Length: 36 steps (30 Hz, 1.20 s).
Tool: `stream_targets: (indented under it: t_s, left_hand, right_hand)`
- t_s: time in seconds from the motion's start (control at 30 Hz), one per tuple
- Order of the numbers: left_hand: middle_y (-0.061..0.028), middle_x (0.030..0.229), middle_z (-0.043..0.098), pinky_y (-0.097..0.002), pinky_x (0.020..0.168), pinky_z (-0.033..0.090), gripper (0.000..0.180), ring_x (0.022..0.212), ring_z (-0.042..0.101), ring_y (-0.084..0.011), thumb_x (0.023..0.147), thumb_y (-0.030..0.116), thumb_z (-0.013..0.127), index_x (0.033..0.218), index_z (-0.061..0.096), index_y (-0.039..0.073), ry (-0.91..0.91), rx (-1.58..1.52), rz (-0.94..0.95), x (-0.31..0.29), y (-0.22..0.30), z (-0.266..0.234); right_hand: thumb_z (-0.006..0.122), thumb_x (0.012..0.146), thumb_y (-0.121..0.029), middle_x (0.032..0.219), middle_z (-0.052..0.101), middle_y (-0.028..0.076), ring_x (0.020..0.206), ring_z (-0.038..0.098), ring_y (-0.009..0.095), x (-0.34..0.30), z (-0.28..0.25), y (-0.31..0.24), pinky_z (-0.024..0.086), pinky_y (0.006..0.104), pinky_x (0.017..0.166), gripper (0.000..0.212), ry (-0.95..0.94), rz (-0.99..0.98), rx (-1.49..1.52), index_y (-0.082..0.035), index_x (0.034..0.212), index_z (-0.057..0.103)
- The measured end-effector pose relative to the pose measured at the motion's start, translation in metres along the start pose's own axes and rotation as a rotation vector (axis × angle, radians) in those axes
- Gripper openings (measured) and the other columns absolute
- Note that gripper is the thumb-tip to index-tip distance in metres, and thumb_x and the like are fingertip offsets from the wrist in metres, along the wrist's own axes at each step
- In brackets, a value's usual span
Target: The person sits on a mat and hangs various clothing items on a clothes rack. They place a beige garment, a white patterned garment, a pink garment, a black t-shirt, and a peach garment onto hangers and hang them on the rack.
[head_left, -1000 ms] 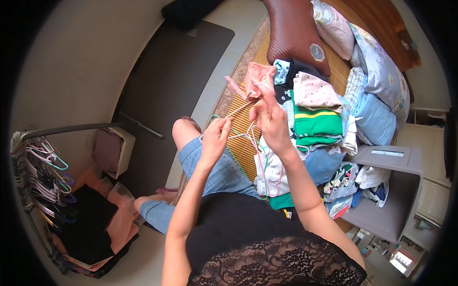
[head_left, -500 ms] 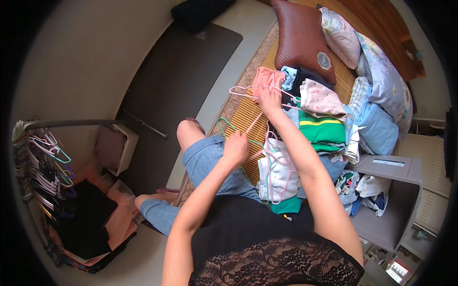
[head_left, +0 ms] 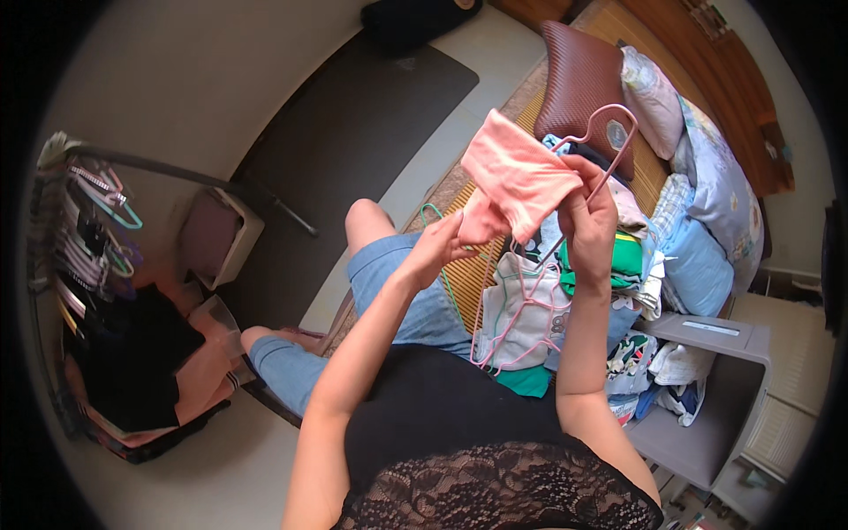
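A coral pink garment (head_left: 517, 177), shaped like a small pair of underpants, is held up in front of me between both hands. My right hand (head_left: 586, 216) grips its right edge together with a pink clothes hanger (head_left: 609, 110), whose frame sticks up past my fingers. At the garment's lower left, my left hand (head_left: 437, 247) has its edge between thumb and fingers. Just below, more pink hangers (head_left: 526, 305) lie on a folded white garment (head_left: 511, 340) beside my lap. Part of a green hanger (head_left: 449, 283) shows near my left forearm.
Folded clothes, a green one (head_left: 609, 261) among them, are stacked on the bamboo mat (head_left: 530, 110) to the right. Behind stand a brown woven pillow (head_left: 579, 75) and a blue one (head_left: 693, 261). A grey bin (head_left: 689, 442) holds clothes. At left is a rack with several hangers (head_left: 93, 238).
The coral garment has come up off the mat into my hands. My right hand has lifted it with a pink hanger, and my left hand has moved up to its edge.
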State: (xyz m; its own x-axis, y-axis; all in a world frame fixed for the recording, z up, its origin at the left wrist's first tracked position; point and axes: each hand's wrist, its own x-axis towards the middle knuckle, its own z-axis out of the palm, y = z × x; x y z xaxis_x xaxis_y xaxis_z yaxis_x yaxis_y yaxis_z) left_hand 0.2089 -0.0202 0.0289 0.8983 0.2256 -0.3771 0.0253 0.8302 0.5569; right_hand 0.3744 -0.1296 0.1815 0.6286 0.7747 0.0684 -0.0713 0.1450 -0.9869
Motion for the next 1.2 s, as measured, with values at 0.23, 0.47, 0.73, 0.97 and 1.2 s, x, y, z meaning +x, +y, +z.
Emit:
stream_targets:
  t_s: [0.23, 0.47, 0.73, 0.97, 1.2]
  left_hand:
    - [-0.0040, 0.106, 0.064, -0.0210, 0.071, 0.048, 0.036, 0.087, 0.060, -0.0095, 0.093, 0.013, 0.062, 0.126, 0.054, 0.003, 0.336, -0.056, 0.360, -0.044, 0.040, 0.012]
    - [-0.0051, 0.095, 0.069, -0.0219, 0.069, 0.051, 0.021, 0.081, 0.063, -0.0098, 0.094, 0.012, 0.061, 0.108, 0.066, -0.001, 0.649, 0.319, 0.690, -0.129, 0.065, -0.046]
    - [-0.0110, 0.084, 0.067, -0.0305, 0.069, 0.051, 0.012, 0.075, 0.066, -0.0197, 0.085, 0.008, 0.065, 0.092, 0.068, -0.001, 0.958, 1.067, 0.455, -0.175, 0.013, -0.081]
    - [-0.0086, 0.100, 0.068, -0.0266, 0.082, 0.049, 0.008, 0.092, 0.064, -0.0145, 0.086, 0.006, 0.065, 0.088, 0.065, -0.002, 0.854, 1.035, 0.657, -0.183, 0.033, -0.037]
    - [-0.0104, 0.104, 0.068, -0.0271, 0.087, 0.048, 0.010, 0.093, 0.062, -0.0124, 0.097, 0.009, 0.054, 0.099, 0.056, -0.001, 0.600, 0.435, 0.790, -0.187, 0.043, -0.002]
  right_hand:
    - [0.055, 0.095, -0.008, 0.080, 0.053, -0.006, 0.053, 0.035, -0.001, -0.027, 0.031, 0.023, 0.025, 0.0148, 0.045, 0.020, 0.032, 0.076, 0.157, -0.004, 0.115, 0.056]
    - [0.060, 0.084, -0.001, 0.082, 0.056, -0.002, 0.074, 0.053, 0.007, -0.057, 0.034, 0.017, 0.043, 0.0222, 0.065, 0.011, -0.287, 0.221, -0.259, -0.003, 0.094, 0.055]
    - [0.047, 0.100, -0.011, 0.068, 0.047, -0.003, 0.059, 0.041, 0.004, -0.061, 0.055, 0.047, 0.031, 0.0199, 0.051, 0.014, -0.320, 0.364, -0.426, -0.002, 0.093, 0.056]
    - [0.059, 0.091, -0.013, 0.073, 0.064, 0.014, 0.063, 0.063, 0.027, -0.053, 0.126, 0.057, 0.048, 0.0347, 0.059, 0.011, -0.446, 0.032, -0.677, -0.004, 0.096, 0.060]
    - [0.055, 0.091, -0.002, 0.077, 0.064, 0.013, 0.070, 0.065, 0.024, -0.048, 0.150, 0.020, 0.049, 0.0319, 0.062, 0.019, -0.648, -0.153, -0.755, -0.004, 0.110, 0.061]
